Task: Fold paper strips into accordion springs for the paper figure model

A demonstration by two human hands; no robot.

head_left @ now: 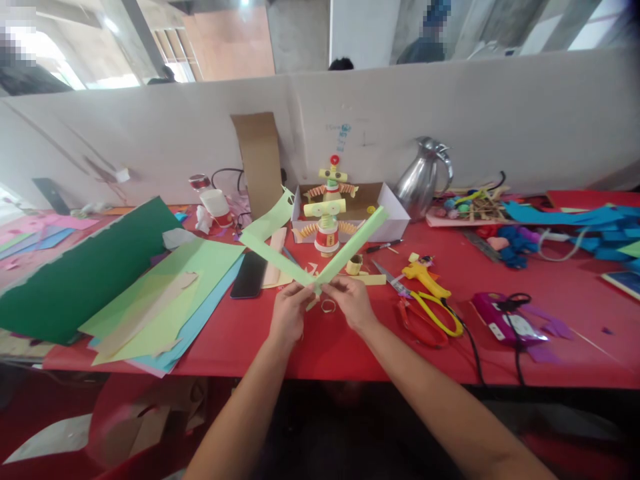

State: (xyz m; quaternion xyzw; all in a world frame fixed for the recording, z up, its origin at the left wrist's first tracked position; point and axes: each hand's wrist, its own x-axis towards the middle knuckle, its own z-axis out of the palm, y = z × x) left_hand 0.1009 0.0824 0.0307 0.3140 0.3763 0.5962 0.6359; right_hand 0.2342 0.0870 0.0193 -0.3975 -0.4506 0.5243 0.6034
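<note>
In front of me, two light green paper strips [355, 245] meet at their lower ends in a V. My left hand [289, 312] pinches the meeting point from the left, and my right hand [351, 304] pinches it from the right. The fingertips of both hands nearly touch. Just beyond the strips stands a paper-cup figure [327, 239] with a yellow rolled-paper head and folded paper arms. A similar figure [332, 176] with a red ball on top is behind it, at a white box [393, 212]. A small paper ring [328, 306] lies below my fingers.
Scissors with yellow handles [440, 313], red-handled pliers [423, 327] and a yellow glue gun [427, 279] lie on the right. Coloured paper sheets [200, 267], a dark phone [249, 275] and a green board [90, 273] are left. A metal jug [423, 177] stands behind.
</note>
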